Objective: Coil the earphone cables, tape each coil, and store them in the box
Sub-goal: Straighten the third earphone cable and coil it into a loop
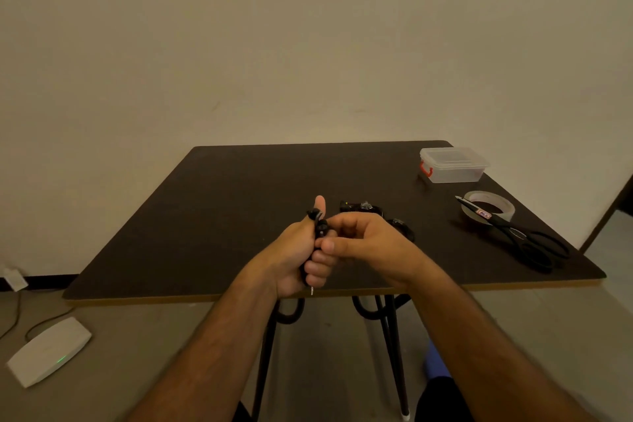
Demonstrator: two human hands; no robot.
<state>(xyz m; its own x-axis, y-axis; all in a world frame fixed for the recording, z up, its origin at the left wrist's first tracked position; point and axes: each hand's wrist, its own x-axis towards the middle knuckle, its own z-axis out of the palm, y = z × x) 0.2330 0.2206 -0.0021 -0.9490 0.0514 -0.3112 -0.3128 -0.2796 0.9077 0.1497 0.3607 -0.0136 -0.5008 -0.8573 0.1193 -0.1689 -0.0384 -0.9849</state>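
Observation:
My left hand point(301, 250) grips a bunched black earphone cable point(320, 228) above the near edge of the dark table point(212, 216). The earbuds poke out beside the raised thumb and the metal plug sticks out below the fist. My right hand point(363, 240) meets it from the right, its thumb and fingers pinching the same cable. More black earphones point(363, 206) lie on the table just behind my hands, partly hidden. A clear plastic box point(452, 164) with a red latch and its lid on stands at the far right. A roll of tape point(489, 205) lies nearer.
Black scissors point(527, 236) rest with their blades across the tape roll, handles toward the right front corner. A white router-like device point(48, 349) with a green light and wires lies on the floor at the left. The table's black legs point(390, 336) are below my arms.

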